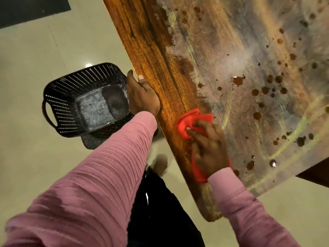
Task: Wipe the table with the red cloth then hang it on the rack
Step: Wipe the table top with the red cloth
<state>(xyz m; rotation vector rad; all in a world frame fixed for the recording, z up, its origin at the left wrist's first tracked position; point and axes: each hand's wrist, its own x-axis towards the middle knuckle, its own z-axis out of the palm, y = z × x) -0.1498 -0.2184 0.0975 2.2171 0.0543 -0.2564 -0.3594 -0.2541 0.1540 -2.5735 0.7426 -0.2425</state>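
Observation:
The red cloth point(188, 122) lies bunched on the wooden table point(153, 50) near its left edge. My right hand point(208, 148) presses flat on the cloth, with red fabric showing beyond the fingers and at the wrist. My left hand point(142, 93) grips the table's left edge, thumb on top. Brown droplets and a dull smeared film point(249, 82) cover the table's middle and right; the strip beside the cloth looks glossy. No rack is in view.
A black perforated plastic basket point(62, 100) with handles stands on the pale tiled floor just left of the table, close behind my left hand. A dark mat point(26, 9) lies at the top left. My dark-clothed legs are below the table edge.

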